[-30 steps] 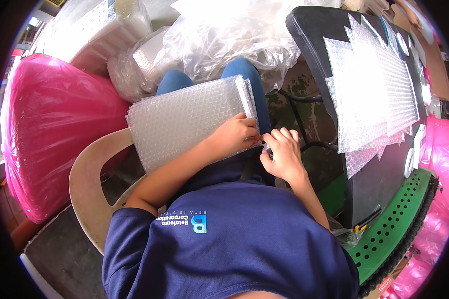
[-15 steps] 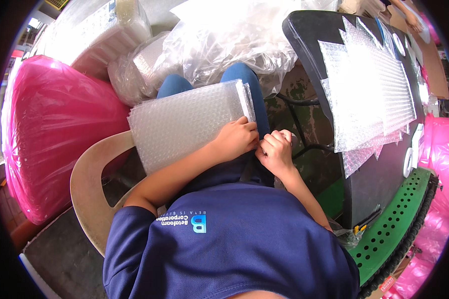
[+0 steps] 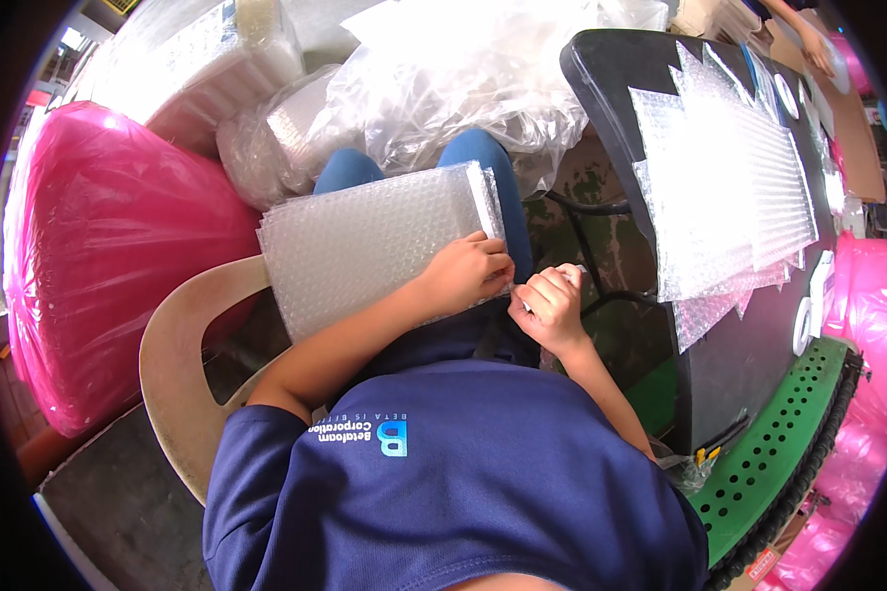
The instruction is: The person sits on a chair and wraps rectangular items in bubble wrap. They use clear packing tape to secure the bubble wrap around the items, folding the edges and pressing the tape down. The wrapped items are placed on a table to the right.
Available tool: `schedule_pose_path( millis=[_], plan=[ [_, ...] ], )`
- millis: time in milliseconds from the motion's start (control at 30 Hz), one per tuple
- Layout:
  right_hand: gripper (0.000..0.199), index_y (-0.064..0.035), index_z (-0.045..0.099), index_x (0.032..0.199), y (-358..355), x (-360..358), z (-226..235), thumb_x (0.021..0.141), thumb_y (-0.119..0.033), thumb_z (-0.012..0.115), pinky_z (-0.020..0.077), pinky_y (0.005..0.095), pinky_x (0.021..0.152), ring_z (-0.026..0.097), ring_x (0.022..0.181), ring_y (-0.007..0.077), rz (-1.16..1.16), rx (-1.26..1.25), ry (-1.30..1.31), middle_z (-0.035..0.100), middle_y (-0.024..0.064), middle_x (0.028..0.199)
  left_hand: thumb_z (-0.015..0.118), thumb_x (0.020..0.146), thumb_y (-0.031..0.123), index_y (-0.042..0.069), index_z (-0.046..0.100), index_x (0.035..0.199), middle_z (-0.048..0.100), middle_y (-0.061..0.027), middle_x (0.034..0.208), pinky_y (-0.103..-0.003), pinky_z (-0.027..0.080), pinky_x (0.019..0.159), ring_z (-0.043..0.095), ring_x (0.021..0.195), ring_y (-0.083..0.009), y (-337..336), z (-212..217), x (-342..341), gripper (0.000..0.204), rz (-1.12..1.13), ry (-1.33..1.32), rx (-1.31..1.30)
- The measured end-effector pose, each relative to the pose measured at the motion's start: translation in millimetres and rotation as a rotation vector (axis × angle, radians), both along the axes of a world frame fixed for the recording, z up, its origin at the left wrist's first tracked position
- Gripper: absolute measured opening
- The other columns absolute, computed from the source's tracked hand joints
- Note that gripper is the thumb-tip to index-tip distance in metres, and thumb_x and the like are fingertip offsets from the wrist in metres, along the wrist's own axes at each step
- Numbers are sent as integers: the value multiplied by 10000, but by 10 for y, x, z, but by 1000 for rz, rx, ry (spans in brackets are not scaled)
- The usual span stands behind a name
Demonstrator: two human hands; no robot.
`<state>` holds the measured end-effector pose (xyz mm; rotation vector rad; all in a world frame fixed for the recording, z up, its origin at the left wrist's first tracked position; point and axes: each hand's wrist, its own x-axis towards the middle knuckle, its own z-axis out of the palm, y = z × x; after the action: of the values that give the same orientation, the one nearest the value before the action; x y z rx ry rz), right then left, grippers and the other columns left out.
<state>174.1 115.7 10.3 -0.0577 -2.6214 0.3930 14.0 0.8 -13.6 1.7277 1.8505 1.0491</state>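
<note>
A stack of bubble wrap sheets [image 3: 375, 246] lies across my lap, over my blue trousers. My left hand [image 3: 468, 274] rests on its near right corner, fingers curled over the edge and gripping it. My right hand [image 3: 550, 305] is a closed fist just to the right of that corner, almost touching the left hand. Whether something small is pinched in it is hidden by the fingers.
A black table [image 3: 749, 364] on the right carries more cut bubble wrap sheets [image 3: 729, 197]. A green perforated crate [image 3: 779, 463] stands beside it. Clear plastic bags [image 3: 463, 79] are piled ahead, a pink bag [image 3: 108, 256] to the left, and a beige chair [image 3: 182, 364] under me.
My right hand's fingers have curled into a tighter fist beside the stack's corner. The left hand and the stack have barely shifted.
</note>
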Motion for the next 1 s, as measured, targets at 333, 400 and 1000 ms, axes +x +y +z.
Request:
schedule_pose_path(
  millis=[333,400,1000],
  plan=[
    [143,-138,625,687,104,116,30,631,-47,720,372,356,767,562,682,194,-119,-218,31,560,-11,671,697,827,214,88,711,846,618,-44,836,-396,484,751,585,822,-267,-37,-19,-57,129,-74,-49,44],
    [105,-67,628,700,365,280,24,664,7,693,408,343,684,564,657,200,-275,-480,83,580,31,667,710,815,227,100,719,946,608,-52,935,-394,489,837,585,897,-266,-122,25,-57,183,-130,45,-39],
    [101,-100,619,680,140,239,-207,703,-80,716,392,352,678,592,630,212,-422,-411,31,592,11,633,581,857,-45,-42,677,1037,699,-207,880,-405,535,702,698,811,-347,-493,1694,-559,204,759,239,103]
  ],
)
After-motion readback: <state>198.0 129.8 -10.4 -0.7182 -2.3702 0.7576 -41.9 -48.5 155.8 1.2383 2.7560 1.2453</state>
